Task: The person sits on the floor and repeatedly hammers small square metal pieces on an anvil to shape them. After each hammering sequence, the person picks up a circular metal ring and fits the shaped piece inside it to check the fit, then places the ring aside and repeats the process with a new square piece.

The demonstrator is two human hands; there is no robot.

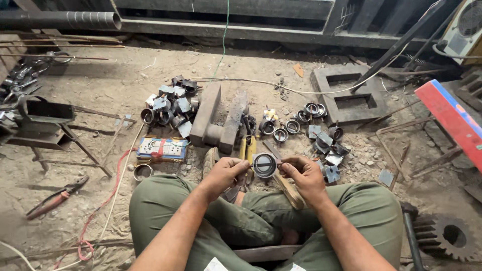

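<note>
- Far left on the dirt floor: red-handled pliers [54,199], lying untouched, well apart from the hands.
- Left-centre: a heap of short dark steel ring sections and square plates [170,106], with a white multi-socket extension board [162,148] just in front of it.
- Left hand [224,173]: fingers closed in a pinch on the left edge of a short dark steel ring with a flat plate behind it [264,165].
- The ring piece is held above the knees, between both hands, open end facing the camera; it looks grey, dull and rough-edged.
- Right hand [303,173]: fingertips pinched on the ring's right edge, thumb on top.
- Step, as a judgement: checking or lining up ring against plate before joining. The next move probably calls for keeping both parts flush and steady; slip risk seems low with two grips.
- Under the hands: a yellow-handled tool [248,148] and a wooden handle [290,190], neither touched.
- Right: a second scatter of the same rings and plates [314,125], then a grey rectangular block with two openings [346,95].
</note>
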